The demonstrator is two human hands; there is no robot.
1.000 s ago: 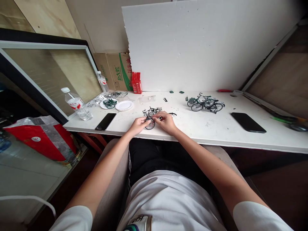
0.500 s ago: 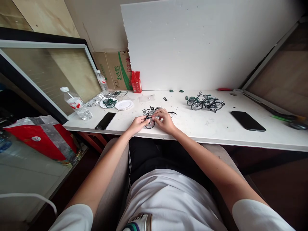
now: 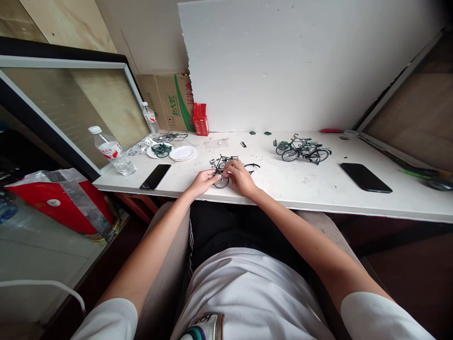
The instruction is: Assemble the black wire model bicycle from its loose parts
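- Red bag (image 3: 38, 196): sits at far left, beside the end of the white table (image 3: 283, 191).
- Clear bottle (image 3: 112, 150), white-capped: stands near the table's left end.
- Light-edged phone (image 3: 155, 177): lies flat to the right of the bottle, close to the front edge.
- White plate (image 3: 149, 151): bears green bicycle parts (image 3: 161, 150); lies just left of further white plates (image 3: 183, 153).
- Left hand (image 3: 202, 182): grips the small black bicycle (image 3: 221, 182), with thumb at the nearer wheel.
- Small black bicycle: occupies the space between both hands, near the table's front edge; partly hidden by fingers.
- Right hand (image 3: 241, 177): reaches the bicycle from the right with bent fingers, tips drawn together at the wheel; cannot tell whether gripping anything.
- Curved black part (image 3: 253, 164): lies just beyond the right hand.
- Assembled bicycles (image 3: 305, 153), dark and green: stand close together farther right, well apart from both hands.
- Black phone (image 3: 366, 178): lies flat, rightmost of the two.
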